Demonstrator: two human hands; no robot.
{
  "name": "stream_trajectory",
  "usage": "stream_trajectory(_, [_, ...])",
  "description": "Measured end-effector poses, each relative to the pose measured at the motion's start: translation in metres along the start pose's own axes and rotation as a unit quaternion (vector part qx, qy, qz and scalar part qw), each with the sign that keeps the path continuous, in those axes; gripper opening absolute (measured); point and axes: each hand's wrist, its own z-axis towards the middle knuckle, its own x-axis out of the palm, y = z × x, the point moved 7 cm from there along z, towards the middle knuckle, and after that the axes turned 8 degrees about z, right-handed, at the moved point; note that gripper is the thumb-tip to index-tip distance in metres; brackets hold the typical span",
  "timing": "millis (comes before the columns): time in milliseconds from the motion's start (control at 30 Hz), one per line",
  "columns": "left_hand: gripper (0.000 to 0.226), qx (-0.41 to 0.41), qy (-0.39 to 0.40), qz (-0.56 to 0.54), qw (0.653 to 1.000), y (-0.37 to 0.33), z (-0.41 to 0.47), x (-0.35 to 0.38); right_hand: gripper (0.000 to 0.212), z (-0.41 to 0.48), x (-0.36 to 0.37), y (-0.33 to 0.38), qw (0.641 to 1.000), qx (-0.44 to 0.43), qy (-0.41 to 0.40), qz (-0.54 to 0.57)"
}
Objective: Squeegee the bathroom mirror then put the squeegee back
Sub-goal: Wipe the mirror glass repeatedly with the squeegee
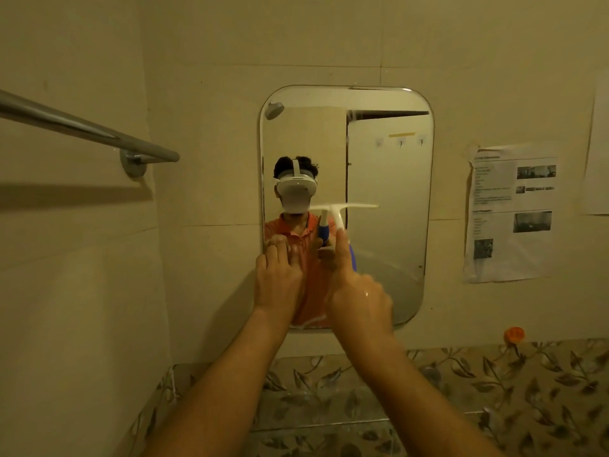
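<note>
our right hand [359, 301] grips the squeegee [339, 209], blade level against the mirror [389, 179]; our left hand [278, 282] rests relaxed fingers on its lower left edge.

1. We see dim, warm light; an amber cast covers everything.
2. At left the towel bar [89, 130] drops a broad soft shadow on the wall [82, 232] below it: light comes from above.
3. Small wet glint on the right hand [361, 305]; thin highlight at the mirror [389, 179] top edge.
4. Motion blur smears the squeegee [342, 209] blade; the printed sheet [510, 212] at right is too soft for us to read.
5. Wide-angle stretch toward the near corners.
</note>
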Motion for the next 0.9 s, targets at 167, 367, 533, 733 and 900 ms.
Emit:
stream_trajectory(167, [0.067,-0.016,0.003,-0.019,1.000,0.004,-0.019,0.010,0.096,-0.020,0.010,-0.008,1.000,-0.004,0.015,-0.005])
stream_trajectory(367, [0.087,0.007,0.037,-0.067,0.997,-0.009,-0.069,0.029,0.100,-0.020,0.008,-0.003,1.000,-0.005,0.024,0.002])
stream_trajectory(533, [0.080,0.017,0.058,-0.051,0.997,-0.018,-0.073,0.027,0.094,-0.013,-0.007,0.002,0.999,-0.003,0.032,0.005])
stream_trajectory(733, [0.087,0.025,0.062,-0.007,0.998,-0.026,-0.069,0.026,0.082,0.014,-0.030,0.042,0.994,-0.070,-0.046,0.074])
stream_trajectory(900, [0.077,0.044,0.072,-0.001,0.996,-0.025,-0.068,0.026,0.076,0.045,-0.036,0.080,0.990,-0.101,-0.073,0.073])
